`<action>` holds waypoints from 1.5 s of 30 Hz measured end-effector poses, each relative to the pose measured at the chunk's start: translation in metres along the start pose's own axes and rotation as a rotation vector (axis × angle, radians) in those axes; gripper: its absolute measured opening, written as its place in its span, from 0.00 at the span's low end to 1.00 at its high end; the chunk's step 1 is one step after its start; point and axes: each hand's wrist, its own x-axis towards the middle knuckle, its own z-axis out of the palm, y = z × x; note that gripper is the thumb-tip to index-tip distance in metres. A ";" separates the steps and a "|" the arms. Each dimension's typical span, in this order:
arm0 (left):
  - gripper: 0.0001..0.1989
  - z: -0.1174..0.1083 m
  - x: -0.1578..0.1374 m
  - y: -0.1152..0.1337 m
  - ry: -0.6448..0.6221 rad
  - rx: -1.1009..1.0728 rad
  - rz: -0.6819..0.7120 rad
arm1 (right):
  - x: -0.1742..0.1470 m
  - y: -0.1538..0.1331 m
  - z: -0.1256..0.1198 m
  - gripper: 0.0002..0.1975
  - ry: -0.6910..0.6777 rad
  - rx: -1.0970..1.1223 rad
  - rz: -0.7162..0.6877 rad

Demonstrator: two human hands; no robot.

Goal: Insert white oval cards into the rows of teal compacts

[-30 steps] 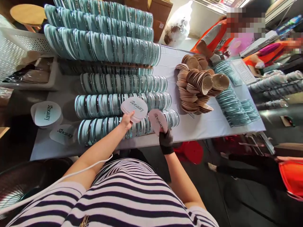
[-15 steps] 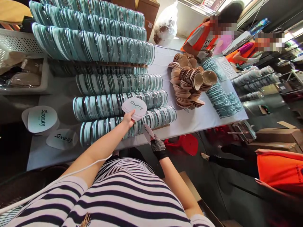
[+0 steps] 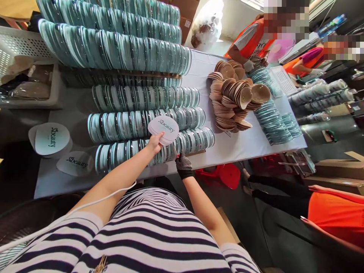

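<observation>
My bare left hand (image 3: pixel 156 143) is closed on a small stack of white rounded cards (image 3: pixel 163 127) printed "beauty", its thumb on top. It hovers over the front row of clear, teal-edged rounded plates (image 3: pixel 125 154), which stand on edge. My right hand (image 3: pixel 183 163), in a dark dotted glove, is at the front side of that row. Its fingers are closed on a single card (image 3: pixel 174 152), seen nearly edge-on against the plates; I cannot tell how far it sits between them. More printed cards (image 3: pixel 52 139) lie at the left end of the table, with another card (image 3: pixel 75 163) near them.
Further rows of plates (image 3: pixel 119 49) stand behind. Brown rounded pieces (image 3: pixel 227 100) are heaped on the white table (image 3: pixel 196 81) to the right. A perforated crate (image 3: pixel 54 89) is at left, a red stool (image 3: pixel 229 175) beyond the table edge. People in orange vests are at right.
My right hand has moved up and slightly left, bringing its card from in front of the row against the plates. My left hand stays nearly still; the view has shifted slightly.
</observation>
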 end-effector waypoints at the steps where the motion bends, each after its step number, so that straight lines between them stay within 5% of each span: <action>1: 0.17 0.000 0.000 0.000 -0.001 -0.002 -0.001 | 0.004 0.000 0.001 0.15 0.003 -0.019 -0.002; 11: 0.17 0.000 0.000 -0.001 0.019 0.028 -0.003 | 0.017 -0.008 0.011 0.10 -0.007 0.036 -0.053; 14: 0.18 -0.001 0.000 -0.002 0.016 0.034 -0.008 | 0.015 -0.007 0.016 0.09 -0.033 0.254 -0.062; 19: 0.20 -0.002 0.000 -0.005 0.014 0.034 0.035 | 0.021 -0.004 0.012 0.14 -0.381 0.931 -0.097; 22: 0.21 0.000 0.001 -0.006 0.006 0.041 0.041 | 0.037 0.003 -0.006 0.09 -0.596 1.006 -0.015; 24: 0.21 0.001 0.000 -0.007 0.009 0.049 0.042 | 0.053 0.007 -0.027 0.11 -0.411 0.836 -0.013; 27: 0.21 -0.001 -0.006 -0.007 -0.016 0.062 0.038 | 0.074 0.005 -0.059 0.19 0.069 0.670 -0.113; 29: 0.21 -0.007 -0.014 -0.006 -0.059 0.079 0.038 | 0.078 -0.006 -0.074 0.25 0.199 0.568 -0.195; 35: 0.22 -0.034 -0.031 0.000 -0.152 0.199 0.089 | 0.035 -0.061 -0.061 0.22 0.374 0.311 -0.438; 39: 0.23 -0.037 -0.033 0.010 -0.148 0.179 0.058 | 0.027 -0.070 -0.056 0.20 0.277 0.478 -0.215; 43: 0.22 -0.031 -0.025 0.028 0.018 0.025 0.052 | -0.001 -0.027 -0.052 0.24 0.490 0.481 0.047; 45: 0.22 -0.031 -0.017 0.037 0.078 -0.017 0.057 | -0.034 0.000 -0.037 0.23 0.422 0.315 0.112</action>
